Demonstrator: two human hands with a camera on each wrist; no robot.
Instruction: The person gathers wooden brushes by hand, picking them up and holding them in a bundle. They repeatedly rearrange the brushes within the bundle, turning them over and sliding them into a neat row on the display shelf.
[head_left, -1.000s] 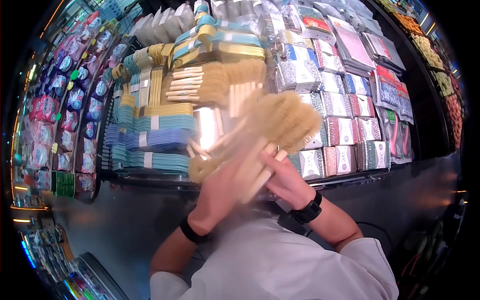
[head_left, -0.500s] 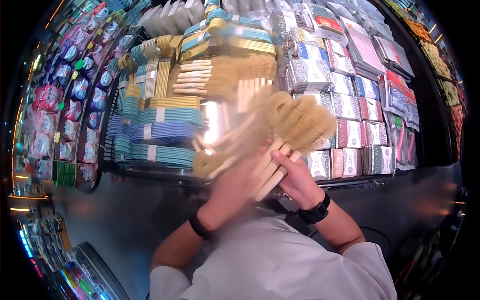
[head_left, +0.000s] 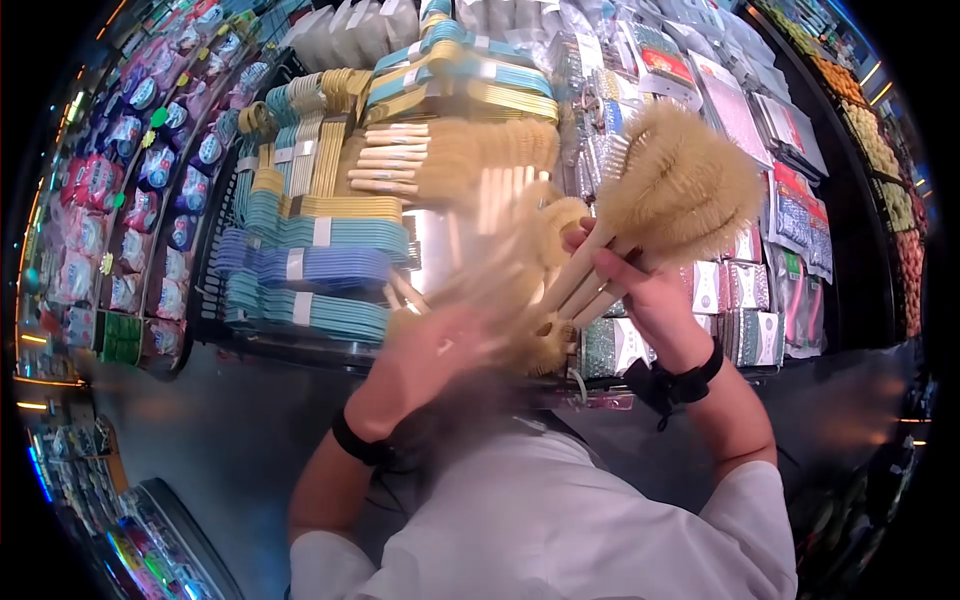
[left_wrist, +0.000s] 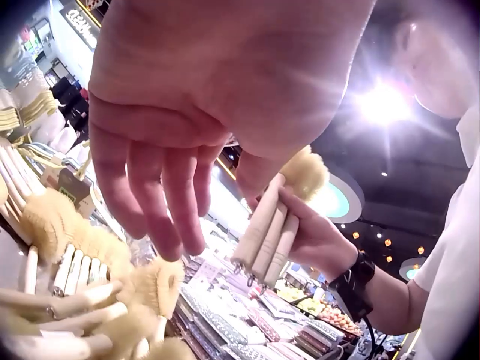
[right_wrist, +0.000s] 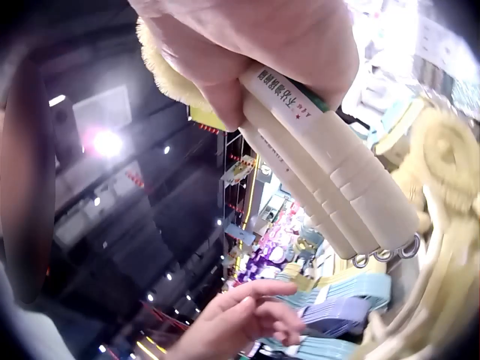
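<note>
My right hand (head_left: 668,305) grips a bundle of dish brushes (head_left: 685,185) by their pale handles, the tan bristle heads up and to the right. In the right wrist view, three handles (right_wrist: 330,172) lie side by side with printed text and metal rings at their ends. My left hand (head_left: 425,360), blurred in the head view, is over the shelf's front edge, apart from the bundle. Its fingers (left_wrist: 180,195) hang loosely with nothing in them in the left wrist view. Below them, more loose brushes (left_wrist: 82,307) lie jumbled.
Stacked brushes (head_left: 390,160) lie behind the loose ones. Blue and yellow hangers (head_left: 310,265) fill the left of the display, packaged sparkly goods (head_left: 745,285) the right. A rack of bagged items (head_left: 140,220) stands at far left.
My right hand has moved right and upward with the brush bundle, away from my left hand. The left hand, earlier next to the handles, has shifted left.
</note>
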